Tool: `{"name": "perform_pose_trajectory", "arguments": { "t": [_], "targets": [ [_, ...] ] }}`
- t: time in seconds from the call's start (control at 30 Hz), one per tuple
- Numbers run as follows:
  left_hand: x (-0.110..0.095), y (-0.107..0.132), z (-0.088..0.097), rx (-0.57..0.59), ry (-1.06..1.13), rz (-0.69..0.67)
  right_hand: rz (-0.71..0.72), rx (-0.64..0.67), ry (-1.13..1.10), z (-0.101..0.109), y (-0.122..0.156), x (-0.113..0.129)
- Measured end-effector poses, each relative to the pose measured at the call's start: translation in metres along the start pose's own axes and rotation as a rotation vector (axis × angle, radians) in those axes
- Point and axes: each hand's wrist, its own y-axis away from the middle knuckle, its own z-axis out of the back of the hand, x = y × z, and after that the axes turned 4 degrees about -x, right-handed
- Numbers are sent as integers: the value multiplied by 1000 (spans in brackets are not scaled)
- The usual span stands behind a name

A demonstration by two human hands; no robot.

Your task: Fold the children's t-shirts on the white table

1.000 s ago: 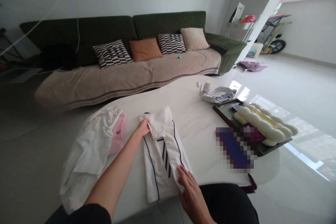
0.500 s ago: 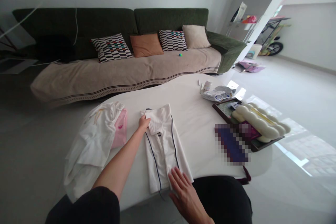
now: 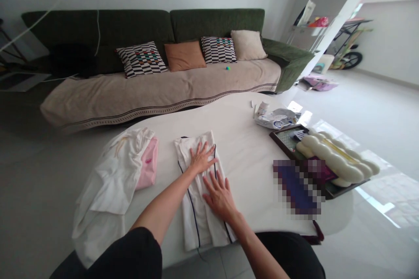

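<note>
left hand (image 3: 201, 159) flat on upper part of white jersey with navy piping (image 3: 198, 222), fingers (image 3: 205, 150) spread, not gripping; right hand (image 3: 220, 196) flat on lower part, likewise open. jersey lies folded on white counter (image 3: 252, 170), just beside crumpled white garment (image 3: 104, 183) and pink cloth (image 3: 149, 165).

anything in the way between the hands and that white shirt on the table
Nothing visible: the left hand and right hand lie flat directly on the white shirt. The white cloth pile and pink fabric sit to its left, beside it, not between.
</note>
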Motion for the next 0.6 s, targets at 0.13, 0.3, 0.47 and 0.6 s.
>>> {"name": "perform_pose_trajectory", "arguments": {
  "t": [0.13, 0.3, 0.47, 0.6],
  "targets": [
    [12, -10, -4, -6, 0, 25, 86, 63, 29, -15, 61, 6],
    [5, -13, 0, 18, -4, 31, 314, 161, 20, -14, 139, 7],
    [-12, 37, 26, 10, 12, -77, 100, 286, -36, 26, 129, -9],
    [-12, 148, 35, 106, 9, -283, 55, 299, -48, 23, 110, -27]
  ]
}}
